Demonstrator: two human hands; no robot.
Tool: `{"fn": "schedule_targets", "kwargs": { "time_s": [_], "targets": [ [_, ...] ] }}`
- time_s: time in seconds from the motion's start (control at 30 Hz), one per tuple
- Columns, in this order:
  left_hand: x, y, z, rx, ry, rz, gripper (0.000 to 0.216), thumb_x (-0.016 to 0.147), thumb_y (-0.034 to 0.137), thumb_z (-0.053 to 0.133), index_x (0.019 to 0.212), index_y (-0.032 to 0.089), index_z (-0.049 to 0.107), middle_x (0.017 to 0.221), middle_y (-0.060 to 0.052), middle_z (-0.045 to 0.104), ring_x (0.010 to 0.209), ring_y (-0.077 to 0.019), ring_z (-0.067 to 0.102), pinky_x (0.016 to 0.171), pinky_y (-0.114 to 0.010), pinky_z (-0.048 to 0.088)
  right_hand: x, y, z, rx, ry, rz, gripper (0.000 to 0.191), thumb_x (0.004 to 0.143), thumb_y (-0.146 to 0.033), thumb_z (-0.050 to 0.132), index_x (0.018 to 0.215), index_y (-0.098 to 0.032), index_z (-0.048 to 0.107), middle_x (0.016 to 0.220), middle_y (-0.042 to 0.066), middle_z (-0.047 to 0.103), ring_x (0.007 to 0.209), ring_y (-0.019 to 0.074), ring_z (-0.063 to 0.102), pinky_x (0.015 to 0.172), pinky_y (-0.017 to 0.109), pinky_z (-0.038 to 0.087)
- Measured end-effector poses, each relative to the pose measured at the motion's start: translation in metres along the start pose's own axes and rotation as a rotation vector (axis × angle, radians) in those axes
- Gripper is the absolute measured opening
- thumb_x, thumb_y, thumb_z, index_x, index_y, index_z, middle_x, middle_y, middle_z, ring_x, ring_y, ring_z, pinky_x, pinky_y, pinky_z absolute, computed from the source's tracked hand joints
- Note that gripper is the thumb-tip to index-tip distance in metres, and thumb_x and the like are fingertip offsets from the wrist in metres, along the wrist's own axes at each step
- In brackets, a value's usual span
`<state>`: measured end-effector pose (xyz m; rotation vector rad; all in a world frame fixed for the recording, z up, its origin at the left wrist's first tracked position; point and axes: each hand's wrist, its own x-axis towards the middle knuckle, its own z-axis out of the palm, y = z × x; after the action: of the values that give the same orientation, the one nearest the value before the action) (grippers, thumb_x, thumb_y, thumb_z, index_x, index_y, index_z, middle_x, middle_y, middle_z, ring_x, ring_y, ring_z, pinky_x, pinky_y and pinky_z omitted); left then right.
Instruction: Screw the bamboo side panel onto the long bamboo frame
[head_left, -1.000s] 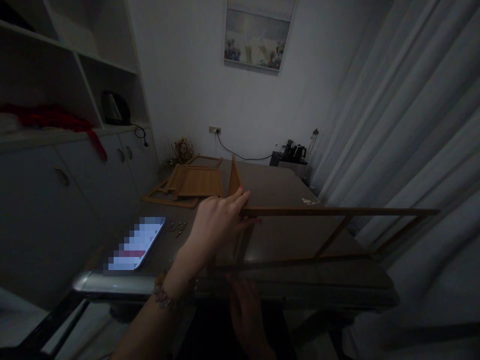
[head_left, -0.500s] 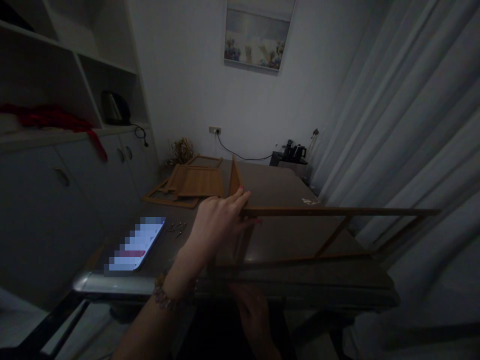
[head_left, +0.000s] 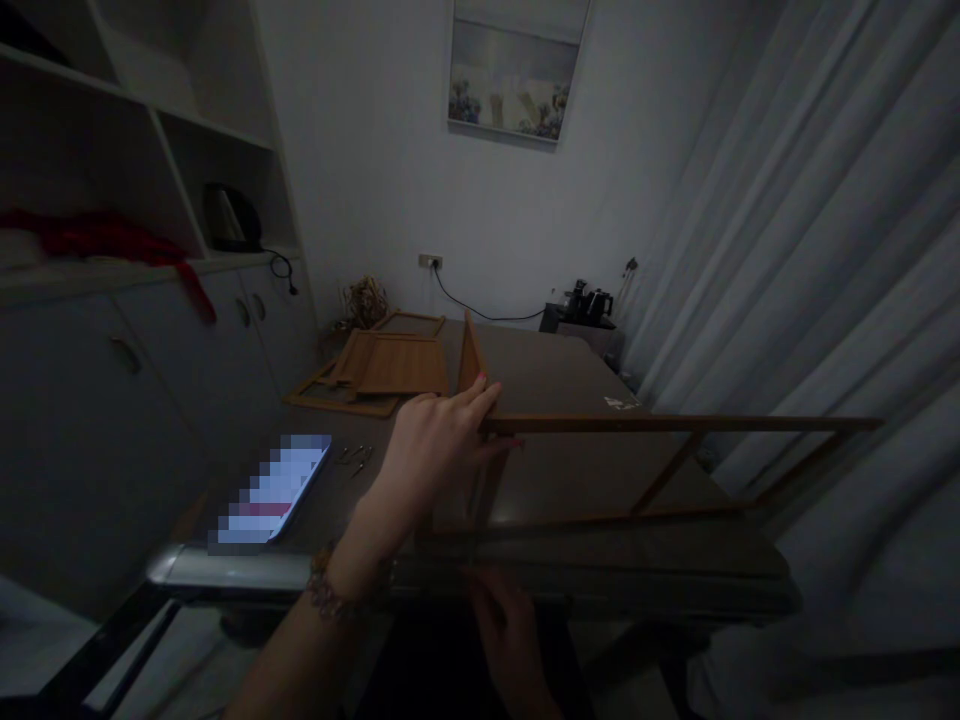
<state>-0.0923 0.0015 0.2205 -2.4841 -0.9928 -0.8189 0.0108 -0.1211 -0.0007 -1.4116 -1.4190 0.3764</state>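
My left hand [head_left: 427,440] is closed around the near left corner of a wooden ladder-like frame [head_left: 660,424], which stands on its long edge and stretches to the right. At that same corner, a narrow wooden panel [head_left: 469,352] meets the frame and points away from me; my fingertips touch it. My right hand [head_left: 510,625] is low, by the table's front edge beneath the frame corner. Its fingers are pressed together, and shadow hides whatever they hold. Several small metal screws [head_left: 357,456] lie left of my left hand.
A lit phone [head_left: 274,490] lies at the table's front left. Flat slatted wooden panels [head_left: 401,362] and more frame pieces are stacked farther back. A dried-plant bundle [head_left: 365,300] sits behind them. The grey table [head_left: 547,365] has a metal front rail [head_left: 202,567]. Curtains [head_left: 810,250] hang at right.
Almost nothing differs. My right hand has shifted very slightly near the table edge; my left hand and the frame stay in place.
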Motion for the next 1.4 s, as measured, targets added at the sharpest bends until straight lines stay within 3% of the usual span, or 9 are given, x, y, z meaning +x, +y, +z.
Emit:
{"fn": "schedule_targets", "kwargs": {
  "time_s": [0.37,0.57,0.7,0.83,0.93,1.0,1.17,1.4],
  "targets": [
    [0.000,0.000,-0.001,0.004,-0.010,-0.003,0.056,0.080,0.056,0.053,0.126,0.023,0.054,0.126,-0.007,0.061,0.076,-0.0250,0.069,0.058,-0.036,0.048,0.002,0.000,0.005,0.119,0.073,0.146,0.024,0.092,-0.024,0.049,0.113,-0.027,0.062,0.112,0.002,0.066,0.104,0.0168,0.063,0.091,0.029,0.049],
    [0.000,0.000,0.000,-0.007,0.003,0.001,0.056,0.080,0.055,0.054,0.126,0.023,0.054,0.126,-0.005,0.060,0.077,-0.0252,0.069,0.058,-0.038,0.049,0.000,0.002,0.009,-0.004,0.156,-0.004,0.030,0.090,-0.018,0.048,0.117,-0.027,0.059,0.113,0.004,0.067,0.103,0.0168,0.064,0.087,0.028,0.052],
    [0.000,0.000,0.001,-0.007,-0.001,0.000,0.057,0.079,0.056,0.055,0.125,0.023,0.054,0.126,-0.004,0.061,0.076,-0.0253,0.068,0.057,-0.038,0.049,-0.002,0.012,0.016,-0.097,0.245,-0.070,0.028,0.089,-0.020,0.052,0.116,-0.024,0.058,0.106,0.005,0.069,0.094,0.0171,0.067,0.080,0.027,0.055],
    [0.000,0.000,0.001,-0.005,-0.005,-0.006,0.056,0.080,0.057,0.054,0.125,0.023,0.055,0.126,-0.004,0.061,0.076,-0.0249,0.068,0.058,-0.038,0.049,-0.004,0.017,0.017,-0.095,0.358,-0.021,0.025,0.087,-0.026,0.059,0.111,-0.020,0.057,0.090,0.005,0.072,0.077,0.0162,0.070,0.066,0.023,0.056],
    [0.000,0.000,0.000,-0.005,-0.012,-0.011,0.057,0.080,0.057,0.054,0.126,0.024,0.054,0.127,-0.006,0.060,0.076,-0.0250,0.068,0.058,-0.038,0.049,-0.004,0.016,0.013,-0.122,0.299,-0.069,0.010,0.088,-0.024,0.057,0.096,-0.023,0.063,0.084,0.002,0.071,0.074,0.0155,0.069,0.067,0.023,0.055],
    [0.000,0.000,-0.001,-0.011,-0.016,-0.009,0.057,0.080,0.056,0.054,0.127,0.023,0.053,0.127,-0.006,0.060,0.076,-0.0252,0.068,0.058,-0.038,0.049,-0.004,0.015,0.009,-0.165,0.230,-0.120,0.013,0.089,-0.022,0.055,0.091,-0.025,0.067,0.083,0.002,0.070,0.075,0.0155,0.068,0.069,0.024,0.055],
    [0.000,0.000,-0.001,-0.007,-0.018,-0.005,0.056,0.081,0.057,0.052,0.126,0.023,0.054,0.127,-0.005,0.060,0.077,-0.0251,0.068,0.059,-0.038,0.049,-0.002,0.015,0.003,-0.264,0.113,-0.202,0.029,0.090,-0.017,0.050,0.108,-0.031,0.068,0.091,0.002,0.072,0.081,0.0157,0.068,0.074,0.025,0.054],
    [-0.001,0.000,-0.002,-0.006,-0.010,-0.003,0.056,0.081,0.055,0.054,0.127,0.023,0.054,0.126,-0.006,0.061,0.079,-0.0259,0.068,0.059,-0.037,0.048,-0.004,0.017,0.006,-0.205,0.020,-0.206,0.043,0.086,-0.010,0.049,0.120,-0.033,0.061,0.099,0.000,0.072,0.089,0.0154,0.068,0.079,0.027,0.055]
  ]
}}
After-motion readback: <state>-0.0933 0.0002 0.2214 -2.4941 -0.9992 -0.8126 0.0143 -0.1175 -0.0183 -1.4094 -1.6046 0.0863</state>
